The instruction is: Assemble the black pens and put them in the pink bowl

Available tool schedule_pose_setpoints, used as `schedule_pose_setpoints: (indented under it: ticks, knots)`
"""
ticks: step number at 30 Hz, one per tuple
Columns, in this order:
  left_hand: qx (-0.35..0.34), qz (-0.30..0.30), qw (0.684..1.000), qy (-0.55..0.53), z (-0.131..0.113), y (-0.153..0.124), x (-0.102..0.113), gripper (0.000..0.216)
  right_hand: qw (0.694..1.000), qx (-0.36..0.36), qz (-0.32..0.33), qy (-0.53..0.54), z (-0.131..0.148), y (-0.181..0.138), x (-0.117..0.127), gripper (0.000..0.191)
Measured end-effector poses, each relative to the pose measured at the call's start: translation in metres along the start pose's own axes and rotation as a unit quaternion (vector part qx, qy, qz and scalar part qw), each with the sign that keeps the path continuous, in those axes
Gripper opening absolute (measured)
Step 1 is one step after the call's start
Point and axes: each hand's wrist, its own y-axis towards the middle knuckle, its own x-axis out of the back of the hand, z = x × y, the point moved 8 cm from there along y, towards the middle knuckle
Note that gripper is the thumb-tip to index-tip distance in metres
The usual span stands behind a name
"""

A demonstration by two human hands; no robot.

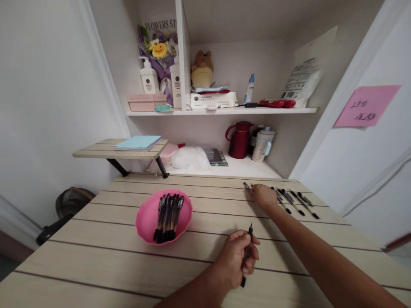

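Note:
My left hand (233, 256) is closed round an uncapped pen (251, 232), its bare tip pointing up and away from me. Farther back, my right hand (263, 196) reaches down to the tabletop with fingers bent together. A small dark bit shows at those fingertips, too small to name. Just left of them lies a clear and black pen cap (246, 187). Several uncapped-looking black pens (308, 205) and loose caps (305, 198) lie in a row right of that hand. At the left, a pink scalloped bowl (144, 220) holds a bundle of capped black pens (168, 216).
The slatted wooden table (112, 256) meets a white shelf unit (221, 112). A small raised stand (96, 148) bears blue paper (138, 142). Behind the table are a plastic bag (190, 158), a red jug (240, 140) and a cup (263, 144). A pink note (367, 106) hangs right.

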Motion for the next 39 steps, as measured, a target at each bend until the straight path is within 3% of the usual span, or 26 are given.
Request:
schedule_pose_setpoints:
  ticks: [6,15,39]
  knots:
    - [0.003,0.001,1.000,0.001,0.001,0.001,0.000,0.025,1.000,-0.026,-0.008,0.004,-0.009,0.009,0.010,0.035]
    - [0.005,0.003,1.000,-0.003,0.001,0.002,0.001,0.025,1.000,-0.023,-0.003,0.002,0.012,0.017,0.000,0.046]
    - [0.003,-0.002,1.000,0.000,0.000,0.001,0.000,0.025,0.999,-0.032,0.016,0.004,0.008,0.008,0.001,0.035]
